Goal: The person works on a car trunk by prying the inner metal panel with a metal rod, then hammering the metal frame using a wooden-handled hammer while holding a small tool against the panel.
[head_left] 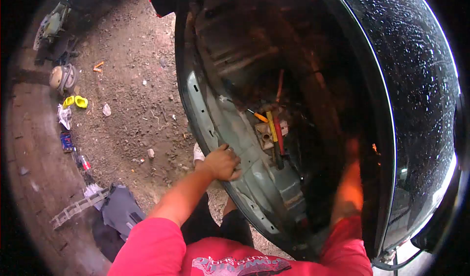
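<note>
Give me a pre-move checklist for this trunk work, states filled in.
1. Left hand supported: ok, resting on the trunk sill.
2. Right hand clearly visible: not ok, blurred in shadow inside the trunk.
3. Right hand empty: cannot tell.
4. Loose tools clear of the left hand: ok, the orange-handled tool, yellow tool and red tool lie apart from it.
5. Light around the right hand: not ok, mostly dark.
6. Left hand gloved: not ok, bare.
</note>
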The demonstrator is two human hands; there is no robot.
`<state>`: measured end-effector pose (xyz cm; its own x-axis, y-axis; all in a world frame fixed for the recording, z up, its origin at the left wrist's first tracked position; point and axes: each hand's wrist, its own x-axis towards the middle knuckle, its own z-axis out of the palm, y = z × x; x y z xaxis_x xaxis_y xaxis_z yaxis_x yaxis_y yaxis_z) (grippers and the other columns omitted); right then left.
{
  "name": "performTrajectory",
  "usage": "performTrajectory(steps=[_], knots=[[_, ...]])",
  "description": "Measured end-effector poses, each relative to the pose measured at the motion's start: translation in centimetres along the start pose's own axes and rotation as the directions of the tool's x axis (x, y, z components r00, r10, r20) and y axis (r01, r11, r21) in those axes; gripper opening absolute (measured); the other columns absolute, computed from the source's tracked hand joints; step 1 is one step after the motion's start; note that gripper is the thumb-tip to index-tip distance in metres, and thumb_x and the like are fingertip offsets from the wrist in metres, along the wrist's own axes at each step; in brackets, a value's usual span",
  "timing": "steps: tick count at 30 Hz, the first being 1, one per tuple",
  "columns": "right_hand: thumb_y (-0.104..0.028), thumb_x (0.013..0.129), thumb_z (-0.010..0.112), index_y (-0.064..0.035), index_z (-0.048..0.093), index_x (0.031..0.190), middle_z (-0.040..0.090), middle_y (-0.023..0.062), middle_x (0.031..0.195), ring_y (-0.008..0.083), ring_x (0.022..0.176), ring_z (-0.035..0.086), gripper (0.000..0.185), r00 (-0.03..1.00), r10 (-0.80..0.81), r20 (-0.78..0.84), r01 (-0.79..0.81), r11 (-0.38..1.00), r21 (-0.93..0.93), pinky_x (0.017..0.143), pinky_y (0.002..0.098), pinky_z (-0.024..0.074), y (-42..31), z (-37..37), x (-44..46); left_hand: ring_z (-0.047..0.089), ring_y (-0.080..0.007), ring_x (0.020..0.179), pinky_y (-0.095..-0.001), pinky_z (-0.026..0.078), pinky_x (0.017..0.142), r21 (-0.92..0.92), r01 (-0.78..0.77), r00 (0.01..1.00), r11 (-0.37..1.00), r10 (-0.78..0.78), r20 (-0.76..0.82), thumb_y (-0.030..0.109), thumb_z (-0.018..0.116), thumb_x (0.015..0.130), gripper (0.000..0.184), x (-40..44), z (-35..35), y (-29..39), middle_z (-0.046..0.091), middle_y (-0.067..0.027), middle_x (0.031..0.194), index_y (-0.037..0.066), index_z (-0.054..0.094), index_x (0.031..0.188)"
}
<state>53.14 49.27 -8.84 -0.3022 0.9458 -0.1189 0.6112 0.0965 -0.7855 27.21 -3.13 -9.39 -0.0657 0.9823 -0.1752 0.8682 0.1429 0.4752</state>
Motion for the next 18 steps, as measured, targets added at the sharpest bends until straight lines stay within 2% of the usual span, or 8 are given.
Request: performTrajectory(steps=[4, 7, 10, 11, 13, 16, 17, 18], knots=[[-0.043, 0.104, 0.053, -0.0144, 0.059, 0.135, 0.065, 0.0041, 0.093, 0.0169, 0.081, 0.064, 0.043, 0.985, 0.074, -0.154, -0.067, 0.996, 0.051, 0.070, 0.0362, 0.0534, 4.2, 0.4, -3.1, 0.067, -0.0301, 0.096, -0.0478, 0.046, 0.103, 0.018, -0.024, 0.999, 1.000, 0.025, -0.046, 0.053, 0.060, 0.085, 0.051, 0.2, 0.2, -0.2, 0.072, -0.0102, 0.090, 0.007, 0.074, 0.101], [-0.045, 0.104, 0.052, -0.0142, 0.060, 0.133, 0.065, 0.0044, 0.092, 0.0171, 0.080, 0.064, 0.043, 0.931, 0.178, -0.318, -0.155, 0.983, 0.097, 0.068, 0.0367, 0.0531, 7.7, -1.1, -5.1, 0.067, -0.0298, 0.098, -0.0473, 0.046, 0.103, -0.007, -0.033, 0.998, 0.999, 0.032, -0.050, 0.053, 0.060, 0.085, 0.051, 0.1, 0.7, -0.2, 0.072, -0.0107, 0.092, 0.008, 0.074, 0.103], [-0.047, 0.104, 0.051, -0.0140, 0.061, 0.132, 0.065, 0.0048, 0.091, 0.0173, 0.079, 0.064, 0.044, 0.880, 0.305, -0.363, -0.272, 0.952, 0.138, 0.067, 0.0372, 0.0529, 11.0, -2.5, -8.0, 0.067, -0.0296, 0.100, -0.0472, 0.046, 0.103, -0.004, -0.025, 0.999, 1.000, 0.025, -0.029, 0.054, 0.060, 0.085, 0.052, 0.1, 1.0, -0.5, 0.073, -0.0106, 0.095, 0.008, 0.073, 0.105], [-0.048, 0.104, 0.050, -0.0139, 0.061, 0.132, 0.065, 0.0049, 0.091, 0.0174, 0.078, 0.064, 0.045, 0.881, 0.346, -0.324, -0.319, 0.938, 0.133, 0.066, 0.0374, 0.0529, 12.1, -2.4, -9.7, 0.067, -0.0293, 0.101, -0.0473, 0.045, 0.103, 0.010, -0.016, 1.000, 1.000, 0.016, -0.013, 0.054, 0.059, 0.086, 0.052, 0.1, 0.8, -0.3, 0.073, -0.0102, 0.096, 0.008, 0.073, 0.106], [-0.049, 0.104, 0.050, -0.0138, 0.061, 0.131, 0.065, 0.0051, 0.090, 0.0176, 0.078, 0.065, 0.046, 0.884, 0.448, -0.132, -0.444, 0.894, 0.056, 0.065, 0.0377, 0.0527, 13.2, -1.0, -13.2, 0.066, -0.0291, 0.103, -0.0474, 0.045, 0.104, 0.020, -0.010, 1.000, 1.000, 0.010, 0.002, 0.054, 0.059, 0.086, 0.052, 0.3, 0.3, -0.1, 0.073, -0.0098, 0.098, 0.008, 0.072, 0.107], [-0.051, 0.104, 0.049, -0.0136, 0.062, 0.129, 0.066, 0.0054, 0.089, 0.0178, 0.076, 0.065, 0.047, 0.759, 0.578, 0.300, -0.544, 0.816, -0.198, 0.063, 0.0382, 0.0525, 10.9, 2.4, -17.9, 0.066, -0.0292, 0.104, -0.0476, 0.043, 0.106, -0.005, 0.006, 0.998, 1.000, -0.006, 0.058, 0.054, 0.059, 0.087, 0.052, 0.2, 0.1, 0.0, 0.073, -0.0100, 0.100, 0.009, 0.072, 0.108], [-0.052, 0.104, 0.048, -0.0135, 0.062, 0.129, 0.066, 0.0055, 0.089, 0.0179, 0.076, 0.065, 0.047, 0.725, 0.565, 0.394, -0.551, 0.819, -0.161, 0.063, 0.0383, 0.0524, 10.7, 4.1, -18.1, 0.066, -0.0288, 0.102, -0.0465, 0.043, 0.105, 0.000, -0.002, 1.000, 1.000, 0.002, -0.004, 0.053, 0.058, 0.088, 0.049, 0.2, 0.2, 0.1, 0.072, -0.0106, 0.097, 0.008, 0.071, 0.101], [-0.052, 0.104, 0.048, -0.0134, 0.062, 0.129, 0.066, 0.0056, 0.089, 0.0180, 0.075, 0.065, 0.048, 0.716, 0.527, 0.457, -0.584, 0.811, -0.020, 0.062, 0.0385, 0.0523, 11.3, 5.6, -17.2, 0.067, -0.0284, 0.100, -0.0455, 0.043, 0.105, 0.003, -0.008, 0.998, 1.000, 0.008, -0.067, 0.052, 0.056, 0.089, 0.047, 0.3, 0.3, 0.1, 0.072, -0.0112, 0.094, 0.008, 0.071, 0.095]])
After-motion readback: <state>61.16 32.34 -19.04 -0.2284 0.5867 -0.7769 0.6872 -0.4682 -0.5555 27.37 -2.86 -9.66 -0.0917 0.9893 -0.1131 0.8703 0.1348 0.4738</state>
